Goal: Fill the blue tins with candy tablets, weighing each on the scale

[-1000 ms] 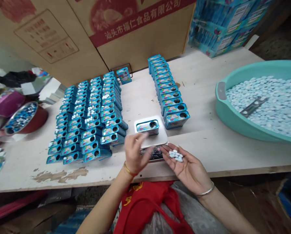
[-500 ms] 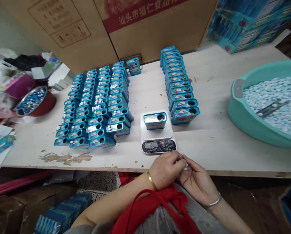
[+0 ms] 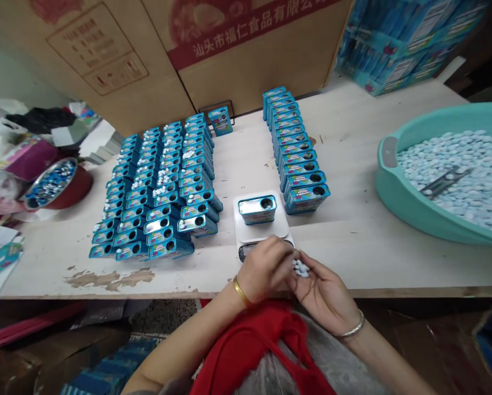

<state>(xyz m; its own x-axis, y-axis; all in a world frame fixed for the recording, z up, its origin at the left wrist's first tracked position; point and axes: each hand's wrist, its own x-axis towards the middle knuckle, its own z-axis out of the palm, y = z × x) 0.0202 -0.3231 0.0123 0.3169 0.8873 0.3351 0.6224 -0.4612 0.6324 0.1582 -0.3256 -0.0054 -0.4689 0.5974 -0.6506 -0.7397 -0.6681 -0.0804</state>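
Observation:
My right hand [image 3: 324, 291] lies palm up at the table's front edge, cupped around a small heap of pale blue tablets [image 3: 300, 268]. My left hand [image 3: 266, 267] is curled beside it, fingertips pinched at the heap; whether a tablet is between them I cannot make out. Just behind both hands stands a small white scale [image 3: 262, 229] with one blue tin [image 3: 257, 209] on its pan, its round hole facing up. My left hand covers most of the scale's display.
Several rows of blue tins [image 3: 159, 186] fill the table's left half, another single row [image 3: 295, 148] runs right of the scale. A teal basin [image 3: 398, 186] of tablets with a metal scoop [image 3: 441, 181] sits far right. A red bowl [image 3: 71, 192] and cardboard boxes [image 3: 250, 55] stand behind.
One second ago my left hand was raised near the scale and my right palm lay open. The left hand came over to the tablets; both hands have since shifted slightly up toward the scale.

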